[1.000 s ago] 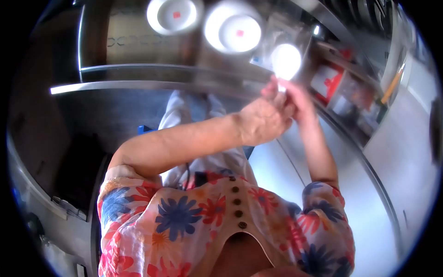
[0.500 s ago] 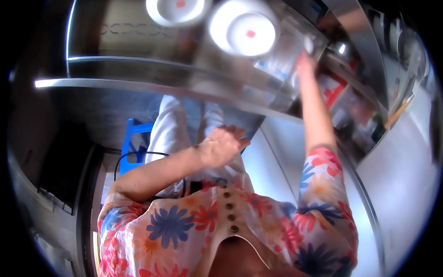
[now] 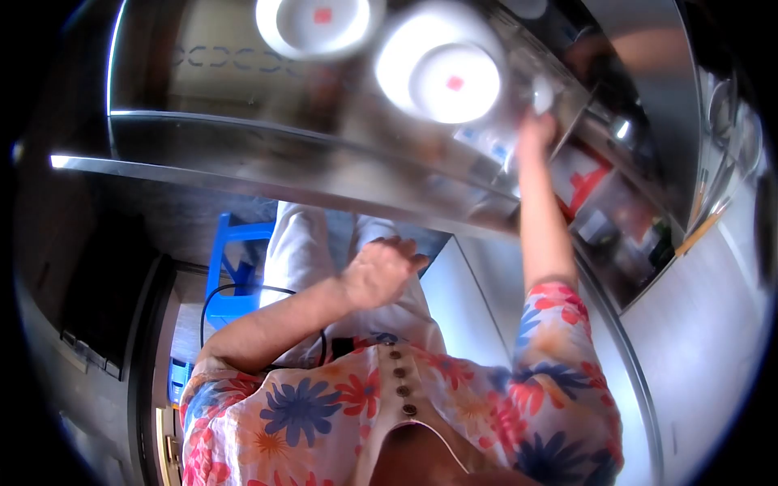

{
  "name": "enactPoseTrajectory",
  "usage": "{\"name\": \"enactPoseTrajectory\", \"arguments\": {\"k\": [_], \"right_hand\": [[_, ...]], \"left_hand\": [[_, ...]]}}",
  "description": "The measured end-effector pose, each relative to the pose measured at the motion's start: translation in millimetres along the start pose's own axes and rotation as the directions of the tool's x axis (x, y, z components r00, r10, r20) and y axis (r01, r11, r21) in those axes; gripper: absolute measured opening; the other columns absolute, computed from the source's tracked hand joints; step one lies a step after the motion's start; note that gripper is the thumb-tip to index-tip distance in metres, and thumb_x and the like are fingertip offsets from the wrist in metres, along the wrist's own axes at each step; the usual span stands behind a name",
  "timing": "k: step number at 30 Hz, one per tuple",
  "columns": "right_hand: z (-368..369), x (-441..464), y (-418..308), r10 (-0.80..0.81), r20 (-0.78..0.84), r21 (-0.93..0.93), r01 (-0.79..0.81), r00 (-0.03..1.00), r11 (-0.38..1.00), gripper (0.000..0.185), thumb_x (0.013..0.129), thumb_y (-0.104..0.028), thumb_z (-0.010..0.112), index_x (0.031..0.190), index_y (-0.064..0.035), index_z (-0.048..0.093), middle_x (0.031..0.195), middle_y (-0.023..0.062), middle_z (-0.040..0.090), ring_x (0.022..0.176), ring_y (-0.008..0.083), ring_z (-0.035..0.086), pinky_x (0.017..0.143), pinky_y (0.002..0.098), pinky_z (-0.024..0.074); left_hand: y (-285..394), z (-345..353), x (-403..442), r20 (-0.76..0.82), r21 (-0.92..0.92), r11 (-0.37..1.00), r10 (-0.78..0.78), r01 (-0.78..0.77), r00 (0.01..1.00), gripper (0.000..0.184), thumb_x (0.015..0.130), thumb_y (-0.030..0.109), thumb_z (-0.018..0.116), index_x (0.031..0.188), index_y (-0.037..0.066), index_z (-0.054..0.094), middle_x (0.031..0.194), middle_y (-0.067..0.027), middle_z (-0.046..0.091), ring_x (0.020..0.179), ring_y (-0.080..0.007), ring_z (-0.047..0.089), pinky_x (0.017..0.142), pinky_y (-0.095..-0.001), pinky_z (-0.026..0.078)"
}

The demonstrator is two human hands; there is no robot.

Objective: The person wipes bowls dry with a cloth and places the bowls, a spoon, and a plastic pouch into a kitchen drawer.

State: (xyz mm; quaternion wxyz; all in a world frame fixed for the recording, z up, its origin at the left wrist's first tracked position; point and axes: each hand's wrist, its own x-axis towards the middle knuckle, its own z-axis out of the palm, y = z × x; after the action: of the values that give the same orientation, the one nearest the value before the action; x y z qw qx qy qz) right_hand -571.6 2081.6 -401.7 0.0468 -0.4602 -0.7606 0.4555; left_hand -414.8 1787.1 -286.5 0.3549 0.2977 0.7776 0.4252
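Note:
My right hand [image 3: 536, 130] reaches out over the steel counter [image 3: 340, 162], fingers closed and blurred. A small white spoon-like thing [image 3: 543, 94] shows at its fingertips and seems to be held there. Just left of this hand sits a white bowl [image 3: 442, 97] with a red square inside, within or overlapping a larger white dish [image 3: 397, 44]. Another white bowl [image 3: 284, 28], also red-marked, stands farther left. My left hand [image 3: 381, 271] hovers before my waist, holding nothing, its fingers loosely bent and slightly apart.
Red and white packets [image 3: 583, 182] lie in a compartment right of my right arm. A wooden stick-like handle [image 3: 701, 233] rests at the far right. Below the counter are a blue plastic stool [image 3: 223, 267] and a black cable [image 3: 203, 316].
The view has shifted, so the bowls and counter appear lower. My right hand stays over the counter beside the bowl, with the white thing at its fingertips. My left hand stays before my waist.

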Motion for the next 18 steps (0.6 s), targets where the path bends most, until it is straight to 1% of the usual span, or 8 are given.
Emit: {"name": "enactPoseTrajectory", "arguments": {"k": [2, 4, 7, 10, 12, 14, 17, 18], "right_hand": [[-3.1, 1.1, 4.9, -0.027, -0.009, 0.079, 0.028, 1.0, 0.996, 0.015, 0.08, -0.012, 0.061, 0.088, 0.0008, 0.056, 0.069, 0.0053, 0.057, 0.055, 0.0147, 0.054, 0.045, 0.0267, 0.044], [-2.0, 6.7, 11.2, -0.041, -0.072, 0.1, 0.048, 0.997, 0.994, 0.015, 0.08, -0.011, 0.061, 0.088, 0.0004, 0.056, 0.069, 0.0046, 0.056, 0.057, 0.0148, 0.055, 0.045, 0.0275, 0.0442], [-3.1, 15.1, 1.2, 0.047, -0.043, 0.047, -0.045, 0.998, 0.998, 0.02, 0.077, -0.013, 0.064, 0.087, 0.0023, 0.056, 0.072, 0.0087, 0.059, 0.06, 0.0179, 0.057, 0.047, 0.0304, 0.0463], [0.9, 64.1, 51.5, -0.049, -0.162, -0.223, 0.012, 0.986, 0.975, 0.027, 0.074, -0.016, 0.067, 0.087, 0.0055, 0.057, 0.076, 0.0136, 0.061, 0.063, 0.0212, 0.059, 0.053, 0.0317, 0.0482], [7.5, 70.6, 67.3, -0.354, -0.093, -0.558, 0.245, 0.931, 0.793, 0.031, 0.073, -0.018, 0.068, 0.086, 0.0077, 0.058, 0.078, 0.016, 0.062, 0.068, 0.0226, 0.061, 0.057, 0.0308, 0.0482], [11.8, 48.1, 39.0, -0.071, -0.223, -0.36, -0.015, 0.972, 0.933, 0.028, 0.075, -0.018, 0.067, 0.086, 0.0072, 0.059, 0.078, 0.014, 0.062, 0.069, 0.0221, 0.061, 0.058, 0.0307, 0.0477], [5.0, 23.3, 13.8, -0.011, -0.097, -0.171, -0.006, 0.995, 0.985, 0.026, 0.078, -0.014, 0.064, 0.09, 0.0067, 0.056, 0.082, 0.0123, 0.062, 0.067, 0.0223, 0.061, 0.055, 0.0311, 0.0473], [2.4, 14.3, 1.2, 0.007, -0.084, -0.193, -0.023, 0.996, 0.981, 0.025, 0.079, -0.013, 0.063, 0.092, 0.0066, 0.055, 0.082, 0.0119, 0.061, 0.066, 0.0225, 0.061, 0.055, 0.031, 0.0472]], "left_hand": [[8.1, -23.5, 8.0, 0.068, -0.071, 0.997, -0.023, 0.028, 0.997, 0.033, 0.063, 0.001, 0.056, 0.095, 0.009, 0.06, 0.088, -0.0088, 0.057, 0.078, -0.025, 0.058, 0.063, -0.0348, 0.05], [8.9, -30.0, 10.7, 0.044, -0.081, 0.996, -0.02, 0.023, 0.999, 0.032, 0.063, 0.001, 0.056, 0.094, 0.009, 0.061, 0.087, -0.0084, 0.057, 0.077, -0.0251, 0.059, 0.063, -0.0348, 0.05], [5.2, -29.8, 10.5, 0.027, -0.063, 0.997, -0.034, 0.035, 0.999, 0.031, 0.063, 0.001, 0.056, 0.094, 0.008, 0.061, 0.085, -0.0081, 0.057, 0.077, -0.0251, 0.059, 0.063, -0.0346, 0.049], [1.2, -31.2, 9.0, 0.008, -0.065, 0.997, -0.046, 0.046, 0.999, 0.032, 0.064, 0.001, 0.056, 0.094, 0.008, 0.061, 0.085, -0.0078, 0.057, 0.076, -0.0248, 0.059, 0.063, -0.0343, 0.049], [-4.2, -29.7, 6.8, 0.001, -0.071, 0.997, -0.026, 0.026, 1.0, 0.032, 0.067, 0.004, 0.054, 0.098, 0.008, 0.059, 0.086, -0.009, 0.056, 0.074, -0.0247, 0.058, 0.061, -0.0344, 0.048], [-12.2, -21.8, 2.6, 0.005, -0.066, 0.998, 0.019, -0.019, 1.0, 0.032, 0.073, 0.011, 0.051, 0.105, 0.007, 0.055, 0.089, -0.0115, 0.053, 0.068, -0.025, 0.056, 0.056, -0.0348, 0.046], [-11.2, -24.6, 2.1, 0.053, -0.052, 0.998, -0.02, 0.022, 0.998, 0.032, 0.073, 0.01, 0.05, 0.104, 0.007, 0.055, 0.089, -0.0112, 0.053, 0.068, -0.0247, 0.056, 0.056, -0.0345, 0.046], [-11.5, -23.2, 2.1, 0.04, -0.057, 0.998, -0.019, 0.022, 0.999, 0.032, 0.072, 0.01, 0.05, 0.104, 0.008, 0.055, 0.089, -0.0112, 0.054, 0.068, -0.0247, 0.056, 0.056, -0.0345, 0.046]]}}
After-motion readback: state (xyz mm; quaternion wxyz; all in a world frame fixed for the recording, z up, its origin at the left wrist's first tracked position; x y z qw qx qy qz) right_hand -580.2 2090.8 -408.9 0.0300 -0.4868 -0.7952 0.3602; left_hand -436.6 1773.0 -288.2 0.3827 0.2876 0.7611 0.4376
